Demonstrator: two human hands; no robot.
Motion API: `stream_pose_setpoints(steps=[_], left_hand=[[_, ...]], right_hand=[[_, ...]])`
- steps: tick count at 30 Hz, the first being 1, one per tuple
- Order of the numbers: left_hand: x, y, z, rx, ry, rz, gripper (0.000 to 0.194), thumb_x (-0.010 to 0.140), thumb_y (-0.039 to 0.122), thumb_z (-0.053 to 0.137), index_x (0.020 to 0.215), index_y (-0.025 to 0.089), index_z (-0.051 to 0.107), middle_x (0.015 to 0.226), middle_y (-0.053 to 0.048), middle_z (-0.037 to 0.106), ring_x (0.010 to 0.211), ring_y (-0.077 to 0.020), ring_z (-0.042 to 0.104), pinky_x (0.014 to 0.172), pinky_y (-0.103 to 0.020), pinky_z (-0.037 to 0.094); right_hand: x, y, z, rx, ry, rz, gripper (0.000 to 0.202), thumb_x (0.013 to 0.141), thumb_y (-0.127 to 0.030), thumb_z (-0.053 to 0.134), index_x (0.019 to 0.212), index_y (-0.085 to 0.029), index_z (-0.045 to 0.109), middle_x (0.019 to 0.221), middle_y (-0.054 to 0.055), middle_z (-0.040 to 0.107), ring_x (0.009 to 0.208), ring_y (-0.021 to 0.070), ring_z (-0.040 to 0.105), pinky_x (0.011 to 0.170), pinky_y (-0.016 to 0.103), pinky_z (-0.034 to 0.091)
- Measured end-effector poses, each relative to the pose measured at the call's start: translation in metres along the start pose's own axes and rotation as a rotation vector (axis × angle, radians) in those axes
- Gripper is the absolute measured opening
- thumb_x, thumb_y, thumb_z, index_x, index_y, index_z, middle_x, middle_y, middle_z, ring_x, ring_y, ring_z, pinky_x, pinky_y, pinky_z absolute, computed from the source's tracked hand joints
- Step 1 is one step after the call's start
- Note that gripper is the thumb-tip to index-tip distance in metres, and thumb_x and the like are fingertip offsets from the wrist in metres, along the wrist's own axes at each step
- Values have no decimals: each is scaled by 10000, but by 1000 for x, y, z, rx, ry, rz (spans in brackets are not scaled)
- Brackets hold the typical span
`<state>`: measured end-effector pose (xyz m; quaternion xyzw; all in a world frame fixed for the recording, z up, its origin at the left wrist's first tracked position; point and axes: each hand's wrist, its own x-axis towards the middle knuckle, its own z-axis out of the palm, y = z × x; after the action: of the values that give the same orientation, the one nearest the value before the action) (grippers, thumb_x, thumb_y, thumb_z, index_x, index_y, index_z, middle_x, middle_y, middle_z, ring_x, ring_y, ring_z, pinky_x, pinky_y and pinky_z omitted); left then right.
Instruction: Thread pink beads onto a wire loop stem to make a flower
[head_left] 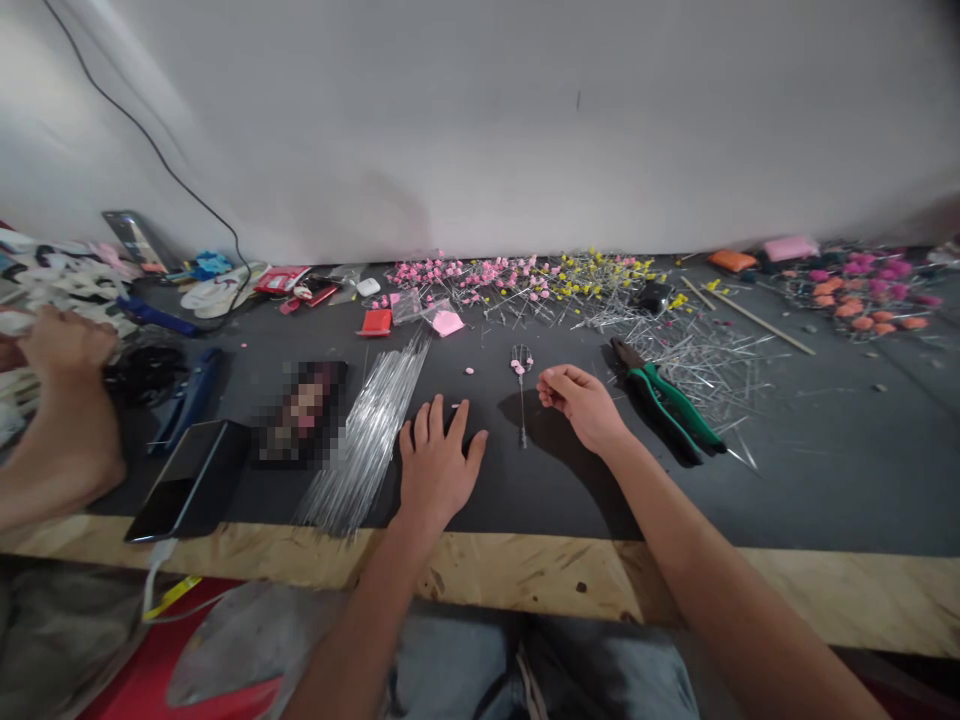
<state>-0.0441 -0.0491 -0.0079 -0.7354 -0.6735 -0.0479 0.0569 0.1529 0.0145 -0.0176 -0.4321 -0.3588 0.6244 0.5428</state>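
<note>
My left hand rests palm down on the dark tabletop, its fingers spread and nothing held. To its left lies a bundle of thin silver wires. My right hand has its fingertips drawn together in a pinch; whatever may be between them is too small to make out. Just left of those fingertips, a twisted wire piece with a looped top and small pink bits lies on the surface. A small pink piece sits above my left hand. Green-handled pliers lie right of my right hand.
Pink-tipped wires, yellow-tipped wires and loose silver wires line the back. A black phone and a blue tool lie left. At far left is another person's arm. The wooden edge runs in front.
</note>
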Motion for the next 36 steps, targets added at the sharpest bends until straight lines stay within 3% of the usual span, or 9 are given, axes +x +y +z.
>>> stream_pose_setpoints(steps=[23, 28, 36], left_hand=[[0, -1, 4, -54, 53, -11, 527, 870, 471, 312, 1312, 193, 381, 1393, -134, 359, 1269, -303, 319, 1026, -501, 232], [0, -2, 4, -54, 37, 2, 494, 871, 473, 305, 1266, 210, 441, 1384, -124, 372, 1270, -303, 315, 1028, -505, 225], [0, -1, 2, -60, 34, 15, 490, 878, 449, 302, 1318, 251, 384, 1382, -111, 376, 1272, -295, 310, 1020, -519, 226]], right_hand=[[0, -1, 1, -1, 2, 8, 184, 665, -366, 686, 676, -191, 630, 655, -10, 603, 593, 86, 522, 594, 241, 409], [0, 0, 0, 2, 2, 9, 179, 673, -361, 684, 673, -189, 632, 650, -10, 603, 587, 85, 521, 595, 241, 411], [0, -1, 0, -10, -1, 4, 178, 674, -364, 681, 670, -193, 631, 651, -9, 603, 583, 88, 516, 586, 243, 406]])
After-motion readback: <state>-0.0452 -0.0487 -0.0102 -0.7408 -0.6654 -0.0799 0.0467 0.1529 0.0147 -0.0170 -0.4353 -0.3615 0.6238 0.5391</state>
